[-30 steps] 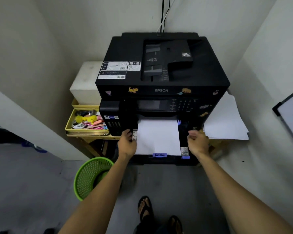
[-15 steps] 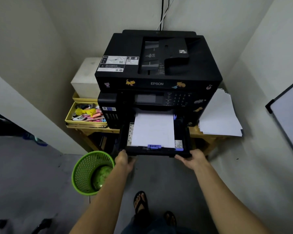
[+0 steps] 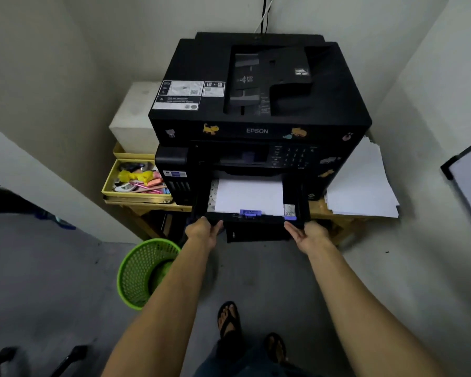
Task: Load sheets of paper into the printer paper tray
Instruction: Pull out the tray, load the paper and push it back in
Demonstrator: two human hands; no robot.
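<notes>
A black Epson printer stands on a wooden table in a corner. Its black paper tray sticks partway out of the front, with white sheets of paper lying flat inside behind a purple guide. My left hand grips the tray's front left corner. My right hand presses flat against the front right corner, fingers extended along the edge.
A loose stack of white paper lies on the table right of the printer. A yellow tray of stationery and a white box sit on the left. A green mesh bin stands on the floor. My sandalled feet are below.
Both hands moved from the tray's sides to its front edge. The tray has slid partway back into the printer, so less paper shows.
</notes>
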